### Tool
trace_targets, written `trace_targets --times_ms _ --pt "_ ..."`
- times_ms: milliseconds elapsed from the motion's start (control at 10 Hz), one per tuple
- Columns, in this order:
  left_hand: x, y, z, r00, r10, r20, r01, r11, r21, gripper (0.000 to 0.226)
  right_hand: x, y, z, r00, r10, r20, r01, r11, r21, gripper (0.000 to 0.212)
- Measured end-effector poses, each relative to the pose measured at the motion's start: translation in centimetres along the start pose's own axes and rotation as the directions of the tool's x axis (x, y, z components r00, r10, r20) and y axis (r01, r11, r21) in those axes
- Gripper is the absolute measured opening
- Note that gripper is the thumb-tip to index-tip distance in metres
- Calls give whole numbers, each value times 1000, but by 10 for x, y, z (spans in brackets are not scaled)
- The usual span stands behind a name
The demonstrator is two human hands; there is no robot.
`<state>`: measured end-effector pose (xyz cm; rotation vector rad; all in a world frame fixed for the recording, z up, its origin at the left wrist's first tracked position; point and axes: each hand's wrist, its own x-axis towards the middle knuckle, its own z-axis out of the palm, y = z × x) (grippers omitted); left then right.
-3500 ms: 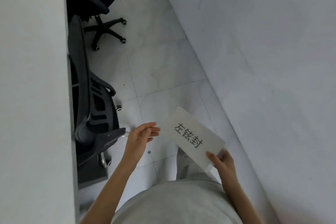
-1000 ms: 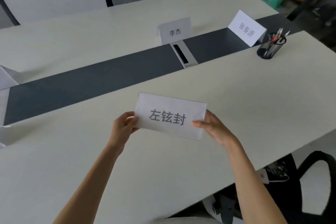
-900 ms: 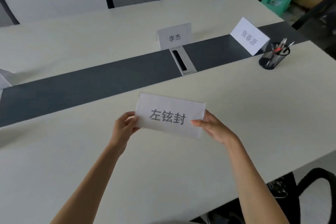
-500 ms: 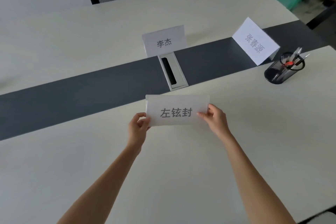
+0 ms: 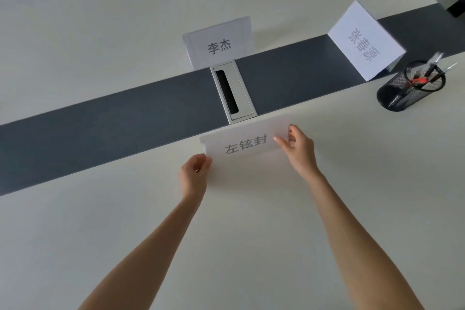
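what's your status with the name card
Left hand pinches name card at lower left corner, right hand its right edge. Card faces us, cable hatch just behind. Path clear.

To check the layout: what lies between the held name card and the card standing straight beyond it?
The silver cable port in the dark grey strip; the head view shows it.

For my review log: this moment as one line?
name card: just before cable port | left hand: pinches lower-left corner | right hand: pinches right end

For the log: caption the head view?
A name card held by left hand and right hand at the grey strip; two cards and a pen cup beyond.
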<state>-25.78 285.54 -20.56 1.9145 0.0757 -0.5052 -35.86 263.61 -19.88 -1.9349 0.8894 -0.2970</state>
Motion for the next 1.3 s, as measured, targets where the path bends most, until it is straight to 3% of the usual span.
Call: trace_targets --times_ms 200,400,500,900,1200,1300 --pt "-11 0 2 999 24 -26 -23 999 22 17 -26 18 5 984 12 -176 -13 1000 -8 29" --pt "-35 -10 2 995 81 59 -86 992 89 47 -48 28 13 990 -34 -140 26 998 -59 46" --pt "-37 -6 4 994 84 67 -91 990 103 49 -42 23 21 979 -31 -201 19 998 -61 49" --pt "-31 3 12 985 67 156 -81 993 83 58 -20 8 21 984 149 -98 -151 988 -14 62" --pt "-29 -2 6 980 56 193 -67 997 49 59 -20 7 23 980 159 -122 -163 986 -25 62" --pt "-32 1 -1 979 -3 203 -4 999 33 58 -28 6 26 971 201 -133 -198 980 34 63"
